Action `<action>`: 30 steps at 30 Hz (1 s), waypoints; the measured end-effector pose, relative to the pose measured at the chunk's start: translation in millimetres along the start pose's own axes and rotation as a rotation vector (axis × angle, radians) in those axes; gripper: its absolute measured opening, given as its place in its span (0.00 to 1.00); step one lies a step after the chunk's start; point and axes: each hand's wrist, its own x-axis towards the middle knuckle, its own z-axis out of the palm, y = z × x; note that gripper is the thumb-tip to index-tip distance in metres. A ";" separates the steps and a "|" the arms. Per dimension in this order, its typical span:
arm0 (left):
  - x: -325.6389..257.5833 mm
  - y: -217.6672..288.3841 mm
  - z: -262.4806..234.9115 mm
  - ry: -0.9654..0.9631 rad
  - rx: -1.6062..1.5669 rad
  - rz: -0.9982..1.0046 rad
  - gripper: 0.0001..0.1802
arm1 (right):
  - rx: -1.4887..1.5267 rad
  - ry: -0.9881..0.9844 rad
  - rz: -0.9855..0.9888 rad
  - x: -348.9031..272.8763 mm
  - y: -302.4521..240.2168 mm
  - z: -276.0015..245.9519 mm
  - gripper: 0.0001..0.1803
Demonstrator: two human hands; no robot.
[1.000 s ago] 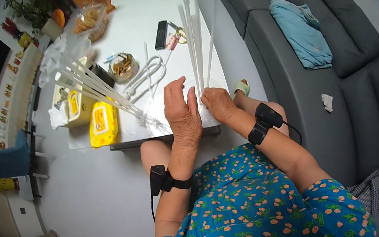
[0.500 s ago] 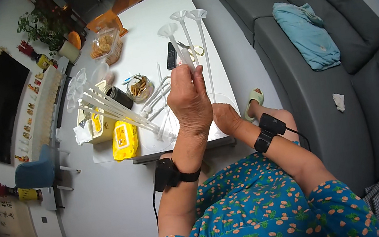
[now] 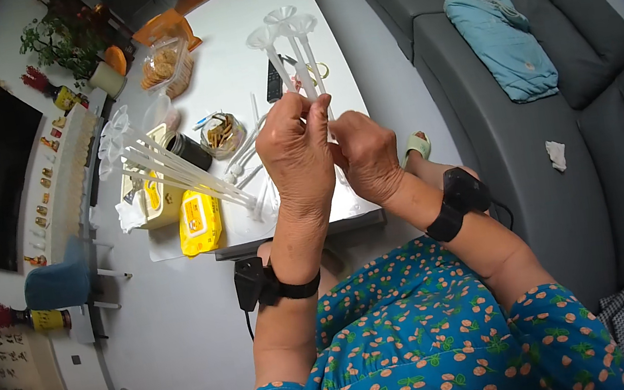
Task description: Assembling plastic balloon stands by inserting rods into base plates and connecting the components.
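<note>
Above the near edge of the white counter (image 3: 242, 52), my left hand (image 3: 296, 153) and right hand (image 3: 367, 156) press together, both clamped on a bunch of clear plastic sticks (image 3: 293, 44) whose cup-shaped tops point up and away from me. A second bundle of sticks (image 3: 170, 164) lies fanned toward the counter's left edge, beside a yellow wipes pack (image 3: 199, 221) at the near-left corner.

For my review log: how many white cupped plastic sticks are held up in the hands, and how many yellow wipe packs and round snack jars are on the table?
White cupped plastic sticks in hands: 3
Yellow wipe pack: 1
Round snack jar: 1
Total: 5
</note>
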 end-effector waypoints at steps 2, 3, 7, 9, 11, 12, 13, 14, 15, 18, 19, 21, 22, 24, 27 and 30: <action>-7.4 -9.6 4.5 -0.007 0.017 -0.024 0.10 | 0.050 0.071 0.009 -4.4 1.0 5.0 0.12; -10.5 -13.9 5.8 -0.010 0.036 -0.038 0.10 | 0.066 0.091 0.003 -6.2 3.5 12.3 0.10; -17.5 -35.7 10.1 -0.004 -0.024 -0.052 0.10 | 0.285 0.027 0.026 -21.3 15.4 46.1 0.08; -18.7 -52.8 12.1 -0.009 0.015 0.090 0.09 | 0.447 0.005 0.057 -25.2 18.7 60.1 0.06; -19.0 -60.3 14.2 -0.034 -0.164 0.076 0.12 | 0.432 -0.043 0.043 -33.0 25.5 73.6 0.07; -20.2 -60.3 12.5 -0.034 -0.166 0.064 0.12 | 0.415 -0.075 0.020 -36.5 27.0 78.3 0.08; -20.8 -59.0 10.1 -0.085 -0.100 0.027 0.14 | 0.415 -0.084 0.026 -41.1 27.3 81.7 0.08; -19.5 -58.8 6.2 -0.131 -0.030 -0.004 0.16 | 0.426 -0.087 0.055 -40.6 23.6 83.5 0.10; -19.3 -65.3 6.2 -0.126 -0.028 -0.009 0.16 | 0.438 -0.090 0.084 -39.4 20.0 85.8 0.13; -20.0 -82.9 7.6 0.045 0.109 0.117 0.18 | 0.327 -0.128 0.066 -38.4 6.8 92.5 0.23; -20.7 -85.3 7.6 0.053 0.114 0.112 0.18 | 0.292 -0.153 0.065 -37.5 3.4 94.8 0.25; -20.1 -83.2 8.4 0.154 0.170 0.180 0.17 | 0.308 -0.111 0.012 -38.4 2.4 100.1 0.29; -20.0 -81.0 8.3 0.197 0.174 0.217 0.16 | 0.330 -0.098 0.047 -38.9 -0.7 102.4 0.29; -16.6 -82.8 2.9 0.212 0.179 0.219 0.16 | 0.382 -0.007 0.053 -36.1 -4.9 113.2 0.32; -7.2 -84.7 -6.1 0.228 0.201 0.216 0.17 | 0.374 -0.042 0.104 -31.9 -11.3 127.4 0.31; -0.5 -81.4 -16.2 0.166 0.182 0.126 0.17 | 0.515 0.003 0.147 -24.2 -22.4 127.7 0.26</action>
